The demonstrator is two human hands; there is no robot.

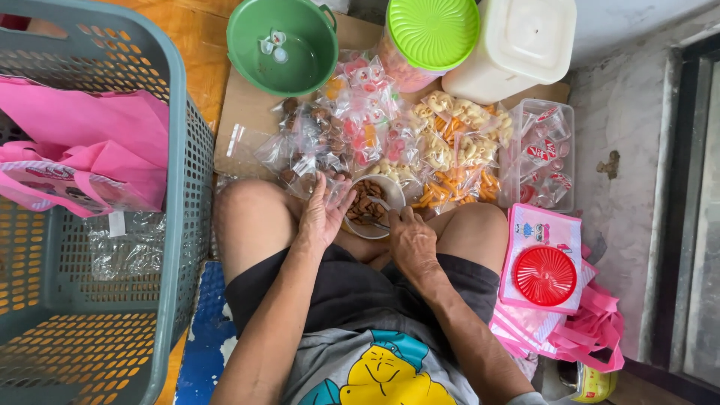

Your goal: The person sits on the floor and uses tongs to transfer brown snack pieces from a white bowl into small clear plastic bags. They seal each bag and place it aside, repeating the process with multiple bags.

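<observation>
At the far left stands a grey-blue plastic laundry basket [169, 225] with pink bags [90, 142] folded inside it and a crumpled clear plastic bag [124, 247] below them. Right of the basket, on a sheet of brown cardboard [240, 112] laid on the floor, sits a green bowl [283, 45] holding a few small wrapped sweets. Just below it lies a heap of small clear packets of brown snacks [311, 139], and beside those, packets of red and pink sweets [367, 112].

The person sits with bare knees apart. The left hand [324, 214] rests at the left rim of a small white bowl of brown nuts [367, 206], fingers spread and loose, its grip open and holding nothing that shows. The bowl sits between the knees, touching the packet heap. The right hand [411, 238] is at the bowl's lower right edge, its grip closed around a thin metal utensil [379, 223] that reaches into the bowl.

Further right lie packets of yellow and orange snacks [454, 157], with a green-lidded jar [427, 37] and a white square tub [517, 45] above them. Then comes a clear box of red-and-white packets [544, 154], and below it a red round lid [545, 275] on a pink pouch [540, 232].
</observation>
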